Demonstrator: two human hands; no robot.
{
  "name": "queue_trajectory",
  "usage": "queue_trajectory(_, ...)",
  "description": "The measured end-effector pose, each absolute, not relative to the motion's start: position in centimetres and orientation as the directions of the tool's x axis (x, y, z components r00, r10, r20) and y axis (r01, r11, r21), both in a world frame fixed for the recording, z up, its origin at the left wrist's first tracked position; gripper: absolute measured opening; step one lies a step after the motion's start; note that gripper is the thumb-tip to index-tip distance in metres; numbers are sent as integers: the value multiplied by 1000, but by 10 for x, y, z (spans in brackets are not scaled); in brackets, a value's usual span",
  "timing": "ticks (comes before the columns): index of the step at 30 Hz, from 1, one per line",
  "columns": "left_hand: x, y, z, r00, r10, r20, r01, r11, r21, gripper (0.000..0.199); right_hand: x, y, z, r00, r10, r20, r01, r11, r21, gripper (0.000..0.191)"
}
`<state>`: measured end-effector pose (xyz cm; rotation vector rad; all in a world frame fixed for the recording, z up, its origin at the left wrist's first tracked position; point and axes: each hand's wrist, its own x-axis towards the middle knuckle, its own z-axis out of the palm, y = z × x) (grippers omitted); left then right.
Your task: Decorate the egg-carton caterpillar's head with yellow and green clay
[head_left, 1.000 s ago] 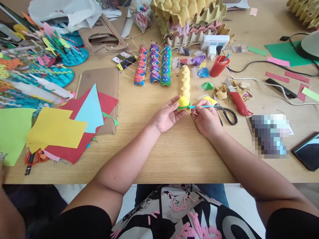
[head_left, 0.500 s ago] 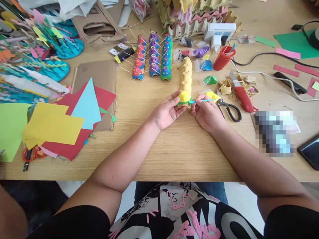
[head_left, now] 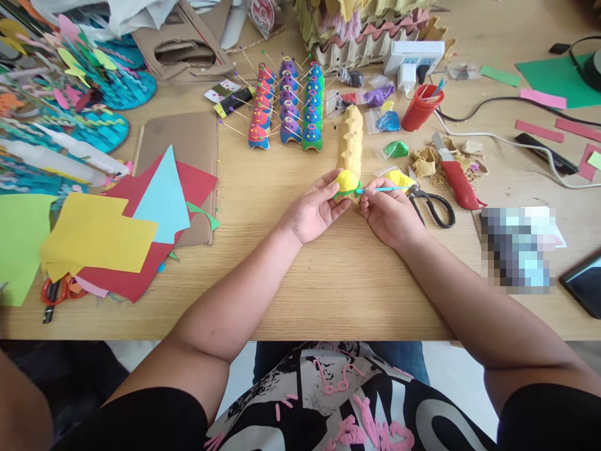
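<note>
An egg-carton strip (head_left: 351, 141) stands lengthwise near the table's middle, its bumps pale yellow. Its near bump is covered in bright yellow clay (head_left: 347, 181) with a green band along the lower edge. My left hand (head_left: 313, 210) grips this near end from the left, thumb on the yellow clay. In my right hand (head_left: 387, 212), a thin blue tool (head_left: 385, 189) is pinched, its tip against the green at the bump's right side. Beyond my right hand lies a bag of yellow clay (head_left: 399, 178), beside black-handled scissors (head_left: 439, 208).
Painted caterpillar figures (head_left: 290, 106) with pins stand behind. A red cup (head_left: 421, 108), clay bags and a red-handled knife (head_left: 456, 178) are at the right. Coloured sheets (head_left: 101, 232) overlap cardboard (head_left: 188, 134) at the left. A phone (head_left: 585, 285) lies at the right edge.
The blue tool in my right hand has shifted and tilted very slightly at the green band. My left hand keeps its hold, and the whole view has moved a little.
</note>
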<state>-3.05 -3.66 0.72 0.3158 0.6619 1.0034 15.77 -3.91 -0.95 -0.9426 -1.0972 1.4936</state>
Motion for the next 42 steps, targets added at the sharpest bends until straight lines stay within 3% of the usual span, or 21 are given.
queue_trajectory(9,-30,-38,9,364,851,-379,-670,521,528,48,158,-38,-11,-192,980,-52,-305,-110,-946,42)
queue_trajectory(23,-31,-36,5,373,866,-335,-670,500,548,29,149,-45,-3,-99,988,-115,-388,-145,-910,41)
queue_trajectory(29,-31,-36,4,365,859,-359,-670,510,540,32,150,-45,-4,-99,989,-112,-362,-141,-922,37)
queue_trajectory(39,-30,-37,7,371,853,-366,-669,519,532,42,149,-44,-3,-100,989,-112,-368,-141,-919,42)
queue_trajectory(42,-30,-36,7,368,860,-353,-670,509,540,36,149,-43,-3,-95,989,-116,-385,-144,-912,48)
